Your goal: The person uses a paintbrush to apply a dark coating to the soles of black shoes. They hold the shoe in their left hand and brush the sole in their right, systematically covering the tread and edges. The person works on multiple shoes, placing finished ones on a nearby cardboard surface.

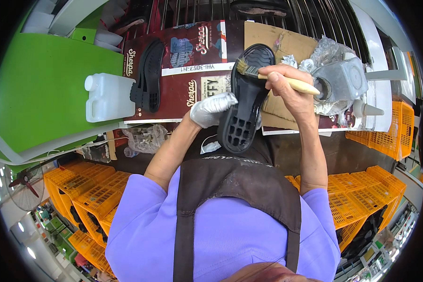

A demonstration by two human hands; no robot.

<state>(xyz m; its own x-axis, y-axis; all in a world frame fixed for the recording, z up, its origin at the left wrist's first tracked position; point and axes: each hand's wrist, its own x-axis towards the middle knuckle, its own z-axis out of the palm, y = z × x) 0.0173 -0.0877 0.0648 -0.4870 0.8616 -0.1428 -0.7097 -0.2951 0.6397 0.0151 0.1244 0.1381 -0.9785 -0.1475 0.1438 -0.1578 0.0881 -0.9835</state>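
My left hand (213,110), in a white glove, grips a black shoe sole (243,105) by its left edge, holding it tilted over the front of the bench. Part of the gloved fingers is hidden behind the sole. In my bare right hand (291,87) is a paintbrush (301,86) with a pale wooden handle. Its bristles touch or hover just over the inside of the sole near the far end. The inner surface looks wet and shiny there. Another black sole (151,77) lies on the dark red cardboard to the left.
A white plastic jug (109,97) stands left, by a green panel (56,80). At right are a grey container (345,80), crumpled plastic film and a nozzle bottle (367,110). Metal rollers (310,21) run along the far side. Orange crates (98,190) are stacked on both sides.
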